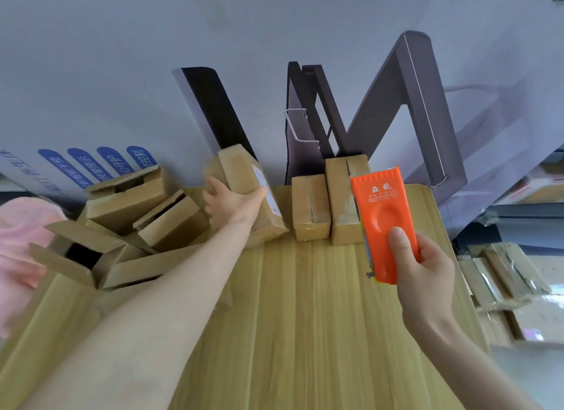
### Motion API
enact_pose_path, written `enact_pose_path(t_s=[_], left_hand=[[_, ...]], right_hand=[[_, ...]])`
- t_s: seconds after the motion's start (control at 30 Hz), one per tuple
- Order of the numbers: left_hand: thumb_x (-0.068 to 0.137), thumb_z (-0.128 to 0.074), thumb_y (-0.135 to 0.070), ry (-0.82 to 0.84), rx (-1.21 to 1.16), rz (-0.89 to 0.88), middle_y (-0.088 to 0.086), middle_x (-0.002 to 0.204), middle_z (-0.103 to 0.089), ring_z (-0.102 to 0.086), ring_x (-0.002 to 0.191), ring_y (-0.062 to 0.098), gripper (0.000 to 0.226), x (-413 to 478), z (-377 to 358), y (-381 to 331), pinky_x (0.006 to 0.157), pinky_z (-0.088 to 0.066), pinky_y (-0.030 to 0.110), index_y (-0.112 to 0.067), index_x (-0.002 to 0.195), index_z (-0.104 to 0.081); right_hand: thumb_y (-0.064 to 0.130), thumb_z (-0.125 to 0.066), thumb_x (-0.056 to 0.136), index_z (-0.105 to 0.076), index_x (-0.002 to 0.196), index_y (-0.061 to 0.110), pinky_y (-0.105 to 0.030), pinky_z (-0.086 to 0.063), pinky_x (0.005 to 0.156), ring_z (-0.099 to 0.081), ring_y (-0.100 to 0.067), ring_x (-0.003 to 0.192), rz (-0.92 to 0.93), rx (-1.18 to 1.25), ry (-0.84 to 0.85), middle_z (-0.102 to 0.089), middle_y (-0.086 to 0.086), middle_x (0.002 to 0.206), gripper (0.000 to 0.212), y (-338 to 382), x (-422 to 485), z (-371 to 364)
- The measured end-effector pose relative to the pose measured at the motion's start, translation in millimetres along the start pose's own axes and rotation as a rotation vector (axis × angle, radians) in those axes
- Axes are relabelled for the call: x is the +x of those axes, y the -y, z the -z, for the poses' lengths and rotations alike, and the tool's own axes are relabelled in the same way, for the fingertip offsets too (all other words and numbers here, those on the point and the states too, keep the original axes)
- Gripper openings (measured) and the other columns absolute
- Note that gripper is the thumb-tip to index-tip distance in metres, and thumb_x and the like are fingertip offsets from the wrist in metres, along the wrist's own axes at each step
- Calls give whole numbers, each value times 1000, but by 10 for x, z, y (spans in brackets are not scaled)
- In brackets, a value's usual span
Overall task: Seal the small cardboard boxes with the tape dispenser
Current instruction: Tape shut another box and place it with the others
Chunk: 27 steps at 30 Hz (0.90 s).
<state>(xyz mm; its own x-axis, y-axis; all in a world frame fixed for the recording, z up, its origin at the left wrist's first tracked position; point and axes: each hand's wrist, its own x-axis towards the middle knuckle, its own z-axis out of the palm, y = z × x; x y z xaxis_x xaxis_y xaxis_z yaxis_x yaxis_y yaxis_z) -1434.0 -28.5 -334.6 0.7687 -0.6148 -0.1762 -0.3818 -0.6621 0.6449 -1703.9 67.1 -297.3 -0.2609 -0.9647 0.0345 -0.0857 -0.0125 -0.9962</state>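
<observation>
An orange tape dispenser (385, 223) was held above the right side of a pale wooden table (305, 333), gripped at its lower end by the person's right hand (425, 277), thumb pressed flat on its face and fingers curled behind it. Gold lettering showed on the upper part of the dispenser, which pointed away from the person.

Across the table, the left hand (233, 206) reached to the far edge and clasped a small labelled box (250, 193), fingers wrapped round its left side. That box stood tilted, its top leaning left, and it was slightly blurred; whether its lower end rested on the table could not be told.

Just right of it, two closed boxes (309, 211) stood upright side by side against the far edge, the taller one partly behind the dispenser.

To the left lay a heap of open boxes (128, 196) with flaps raised, beside a pink cloth (18, 241). Flattened cartons (500, 275) were stacked off the table's right side, and blue signs (91, 167) lined the wall behind the heap.
</observation>
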Motion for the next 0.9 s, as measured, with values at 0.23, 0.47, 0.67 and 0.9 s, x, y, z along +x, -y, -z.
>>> enact_pose_path(t_s=[0.23,0.47,0.67,0.9], left_hand=[[53,-70,-56,86,-172,-499,-5,151,-20,-30,134,15,121,-660,840,-90,102,-31,29,-28,152,-6],[44,-69,-59,453,82,-841,-20,151,-7,-17,139,8,129,-1431,1797,733,108,-28,30,-39,151,1],[45,-68,-58,710,384,-1011,-29,150,7,-16,141,11,127,-1503,2297,1556,107,-31,32,-50,144,12],[77,-57,-35,958,949,-1350,-10,159,14,8,147,15,99,-1400,2213,2456,118,3,43,-31,152,7]], right_hand=[[32,-59,95,-61,69,21,-18,-44,37,-56,-8,38,-3,-16,-16,-54,11,48,29,208,-431,53],[33,-60,94,-59,60,17,-39,-55,41,-55,-12,40,-64,-1,-107,-51,8,47,37,487,-1070,68],[33,-61,93,-57,60,14,-42,-54,41,-54,-13,41,-109,34,-159,-51,8,48,38,723,-1776,-24],[27,-62,94,-63,70,8,-20,-43,34,-57,-11,39,-204,78,-54,-62,4,49,30,841,-2608,-401]])
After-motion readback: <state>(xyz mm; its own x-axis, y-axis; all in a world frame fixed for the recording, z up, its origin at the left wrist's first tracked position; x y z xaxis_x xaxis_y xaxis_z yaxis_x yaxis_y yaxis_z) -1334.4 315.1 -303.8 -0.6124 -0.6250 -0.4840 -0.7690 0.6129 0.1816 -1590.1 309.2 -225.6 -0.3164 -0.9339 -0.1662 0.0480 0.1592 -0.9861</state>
